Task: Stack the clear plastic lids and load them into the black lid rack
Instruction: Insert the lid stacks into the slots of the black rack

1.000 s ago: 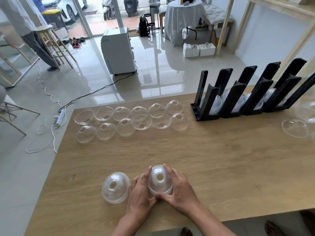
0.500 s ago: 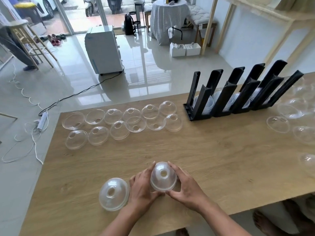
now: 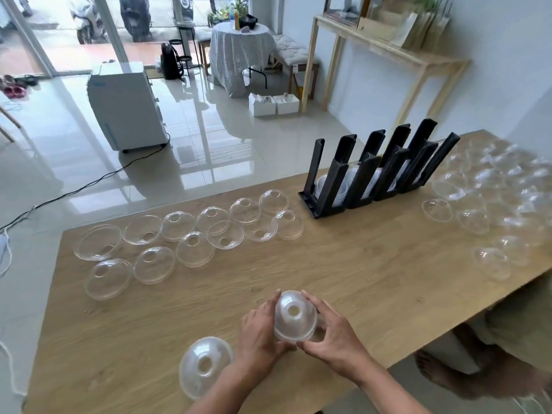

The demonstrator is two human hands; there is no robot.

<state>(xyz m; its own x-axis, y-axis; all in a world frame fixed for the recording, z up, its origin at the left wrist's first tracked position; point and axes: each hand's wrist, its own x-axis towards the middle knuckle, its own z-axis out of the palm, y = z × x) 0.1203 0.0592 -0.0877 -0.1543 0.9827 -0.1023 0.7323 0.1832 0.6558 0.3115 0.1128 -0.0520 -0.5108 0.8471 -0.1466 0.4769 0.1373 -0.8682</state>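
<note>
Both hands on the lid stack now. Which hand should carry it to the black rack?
Right, probably. The black lid rack stands far right on the table, on the right hand side. The left hand sits beside the second dome stack, handy for that one.

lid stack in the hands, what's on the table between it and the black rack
Nothing: in the head view, only bare wooden table lies between the lid stack held in both hands and the black rack.
</note>
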